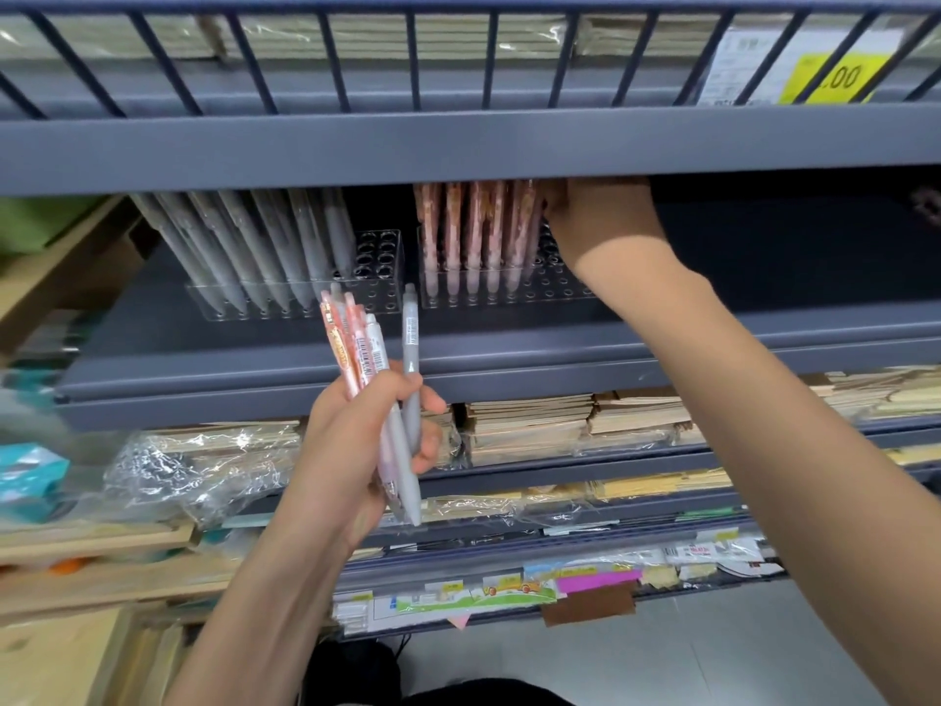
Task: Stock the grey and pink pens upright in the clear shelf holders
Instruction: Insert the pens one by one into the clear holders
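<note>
Pink pens [351, 343] and a grey pen [410, 349], clenched upright in my left hand [356, 450] before the shelf's [560, 349] front edge, lie below-left of the pink-pen holder [557, 290]. My right hand [601, 221], finger state hidden, is nearer, at its right end.

Grey metal shelving [458, 145], pale floor [713, 654]

head view, close, facing forward and down at shelf [458, 150]
</note>
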A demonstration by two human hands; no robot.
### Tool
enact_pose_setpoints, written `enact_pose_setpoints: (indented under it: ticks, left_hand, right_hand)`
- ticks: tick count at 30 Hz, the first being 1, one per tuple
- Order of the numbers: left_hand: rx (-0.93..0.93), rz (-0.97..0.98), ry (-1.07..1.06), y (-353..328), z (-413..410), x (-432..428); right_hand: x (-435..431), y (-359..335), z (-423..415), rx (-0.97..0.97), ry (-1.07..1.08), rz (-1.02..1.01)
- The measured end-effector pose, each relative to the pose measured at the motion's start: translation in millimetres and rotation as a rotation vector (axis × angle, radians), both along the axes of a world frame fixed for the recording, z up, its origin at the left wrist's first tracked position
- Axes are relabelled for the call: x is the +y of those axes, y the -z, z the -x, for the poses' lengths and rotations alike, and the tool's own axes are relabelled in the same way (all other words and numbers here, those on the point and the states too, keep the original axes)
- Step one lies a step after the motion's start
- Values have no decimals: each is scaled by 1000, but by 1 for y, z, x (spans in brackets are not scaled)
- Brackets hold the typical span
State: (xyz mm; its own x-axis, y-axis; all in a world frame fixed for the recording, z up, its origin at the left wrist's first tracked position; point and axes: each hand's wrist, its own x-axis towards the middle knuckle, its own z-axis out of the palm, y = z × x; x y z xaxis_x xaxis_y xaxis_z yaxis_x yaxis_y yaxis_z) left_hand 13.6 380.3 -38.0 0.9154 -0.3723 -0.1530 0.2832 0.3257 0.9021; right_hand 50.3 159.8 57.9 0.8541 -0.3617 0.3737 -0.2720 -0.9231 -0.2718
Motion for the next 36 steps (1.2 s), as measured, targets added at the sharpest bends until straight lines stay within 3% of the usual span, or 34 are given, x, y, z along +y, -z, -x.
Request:
enact_pose_setpoints:
  ticks: [7,10,12,14,18,22,27,36]
  left_hand:
    - [-64,-44,50,-1,-1,3]
    - [-98,-39,82,-4,-1,2]
    - [-106,-37,106,-7,0,0]
    - [-102,-32,128,-8,0,-4]
    - [-108,-19,162,-5,1,-13]
    - [-139,12,169,-2,1,-18]
    - [-135,32,100,0,-2,-7]
    - [-153,16,-36,5,-4,36]
  right_hand:
    - [-2,-1,2,-60,-10,-147]
    - [-3,8,17,-296,14,-209]
    - [6,16,32,-473,-44,-429]
    - [22,22,44,-400,-163,-599]
    - [43,35,55,-82,-390,-721]
    - [39,39,56,-97,-458,-894]
    - [41,39,53,-278,-517,-1328]
    - [88,49,37,-237,-524,-1178]
